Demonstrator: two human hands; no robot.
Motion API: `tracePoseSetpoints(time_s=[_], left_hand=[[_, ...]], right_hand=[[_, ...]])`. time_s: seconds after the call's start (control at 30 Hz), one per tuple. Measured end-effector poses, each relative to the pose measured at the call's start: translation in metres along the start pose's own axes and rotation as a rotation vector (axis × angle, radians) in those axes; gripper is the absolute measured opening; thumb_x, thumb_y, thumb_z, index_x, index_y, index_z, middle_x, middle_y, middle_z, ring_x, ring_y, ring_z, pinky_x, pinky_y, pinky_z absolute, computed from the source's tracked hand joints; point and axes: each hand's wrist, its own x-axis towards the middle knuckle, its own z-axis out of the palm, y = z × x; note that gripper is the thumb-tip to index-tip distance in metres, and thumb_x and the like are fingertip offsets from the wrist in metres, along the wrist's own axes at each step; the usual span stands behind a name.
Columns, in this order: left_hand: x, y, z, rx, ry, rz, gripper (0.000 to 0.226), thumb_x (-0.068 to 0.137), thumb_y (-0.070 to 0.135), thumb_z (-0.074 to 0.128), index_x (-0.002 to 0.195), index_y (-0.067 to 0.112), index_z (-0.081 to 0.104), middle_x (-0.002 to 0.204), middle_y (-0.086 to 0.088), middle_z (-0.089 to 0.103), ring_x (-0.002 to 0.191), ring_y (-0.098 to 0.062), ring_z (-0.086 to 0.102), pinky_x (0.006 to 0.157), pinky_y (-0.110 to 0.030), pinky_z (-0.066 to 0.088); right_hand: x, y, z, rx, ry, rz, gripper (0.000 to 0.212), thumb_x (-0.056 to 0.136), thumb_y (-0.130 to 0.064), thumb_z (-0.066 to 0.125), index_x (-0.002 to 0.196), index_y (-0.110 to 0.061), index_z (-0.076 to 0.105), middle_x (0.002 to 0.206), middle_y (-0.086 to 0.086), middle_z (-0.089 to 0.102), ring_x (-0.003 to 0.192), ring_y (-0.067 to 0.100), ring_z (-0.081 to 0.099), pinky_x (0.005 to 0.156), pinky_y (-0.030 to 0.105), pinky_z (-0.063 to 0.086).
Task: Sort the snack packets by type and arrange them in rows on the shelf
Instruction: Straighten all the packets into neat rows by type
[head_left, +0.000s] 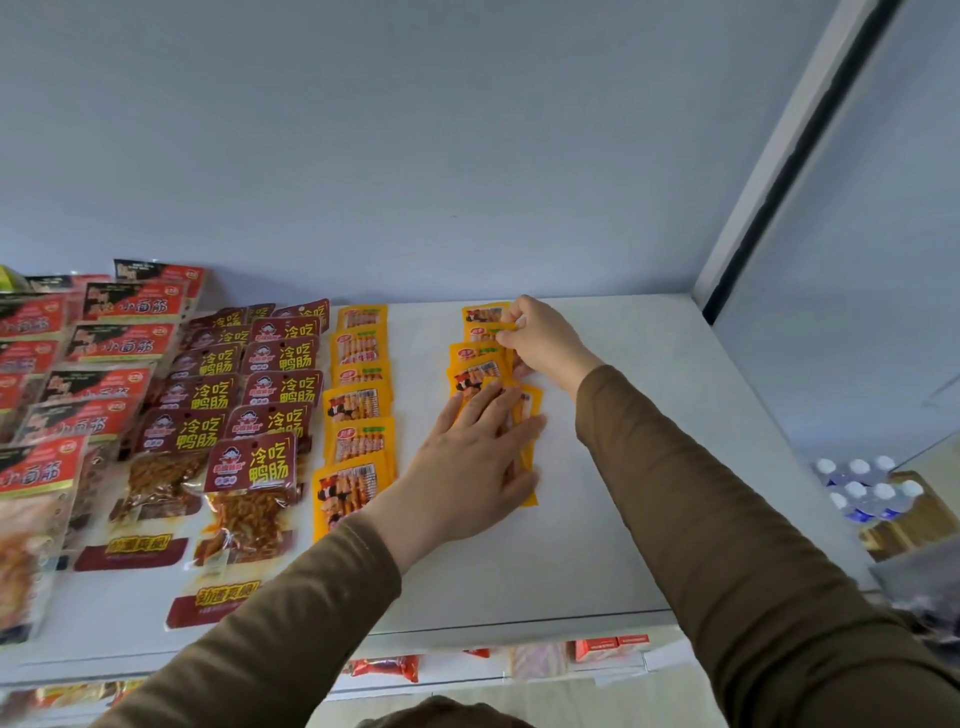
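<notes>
A flat white shelf (597, 519) with a pale blue back wall carries several kinds of snack packets, and the landmark here is the finished row of small yellow foil packets (358, 405) that runs from the back wall toward the front edge near the shelf's middle.

Just right of that finished row, with a bare strip of shelf between, lies a second, shorter row of the same yellow foil packets (478, 358), overlapping one another. The left hand (478, 457), in a brown sleeve, lies flat with straight, spread fingers pressing on the near end of this second row, covering the front packets. The right hand (540, 338), also brown-sleeved, is at the far end of the same row, close to the back wall, with its fingers and thumb curled and pinching the edge of one yellow packet (491, 332) near the back of that row.

Directly left of the finished yellow row stand two rows of dark red plastic packets with yellow lettering and clear windows (249, 415) showing orange strips. Further left again are red and black packets with white lettering (98, 374), overlapping, reaching the frame's left edge.

Well to the right of the yellow rows, beyond the shelf's side and lower down, a cluster of white-capped bottles (862, 488) is visible.
</notes>
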Motion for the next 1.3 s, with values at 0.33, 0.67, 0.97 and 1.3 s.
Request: tracePoseSetpoints(time_s=[0.33,0.67,0.97,1.3], left_hand=[[0.004,-0.007,-0.008,-0.059,-0.047,0.009,0.062,0.100,0.057,0.040,0.158,0.042,0.025,0.171,0.007,0.008,0.158,-0.018,-0.005,0.128,-0.045,0.000],[-0.009,-0.027,-0.017,-0.072,-0.087,-0.044,0.066,0.099,0.056,0.045,0.159,0.042,0.022,0.170,0.009,0.005,0.157,-0.016,-0.008,0.127,-0.044,0.000],[-0.028,-0.037,-0.034,-0.211,-0.019,-0.101,0.077,0.089,0.074,0.046,0.156,0.047,0.020,0.167,0.013,0.009,0.155,-0.020,0.009,0.124,-0.052,0.023],[0.005,-0.074,-0.032,-0.126,-0.018,-0.445,0.080,0.104,0.057,0.036,0.164,0.021,-0.001,0.167,-0.013,0.026,0.158,-0.032,0.006,0.127,-0.049,0.003]], right_hand=[[0.011,-0.002,0.011,-0.298,-0.187,-0.344,0.044,0.107,-0.032,0.044,0.148,-0.017,0.050,0.158,0.000,0.042,0.144,0.024,0.036,0.119,0.042,0.030],[0.015,-0.024,0.050,-0.401,-0.114,-0.334,0.051,0.105,-0.047,0.035,0.152,-0.026,0.042,0.164,-0.004,0.029,0.150,0.024,0.020,0.117,0.049,0.020],[0.013,-0.019,0.018,0.388,-0.170,-0.157,0.036,0.108,-0.012,0.041,0.141,-0.013,0.055,0.145,0.001,0.055,0.135,0.012,0.048,0.104,0.017,0.039],[-0.041,-0.026,0.048,0.501,-0.001,-0.047,0.048,0.109,-0.025,0.039,0.156,-0.018,0.031,0.161,0.003,0.035,0.147,0.016,0.035,0.110,0.025,0.031]])
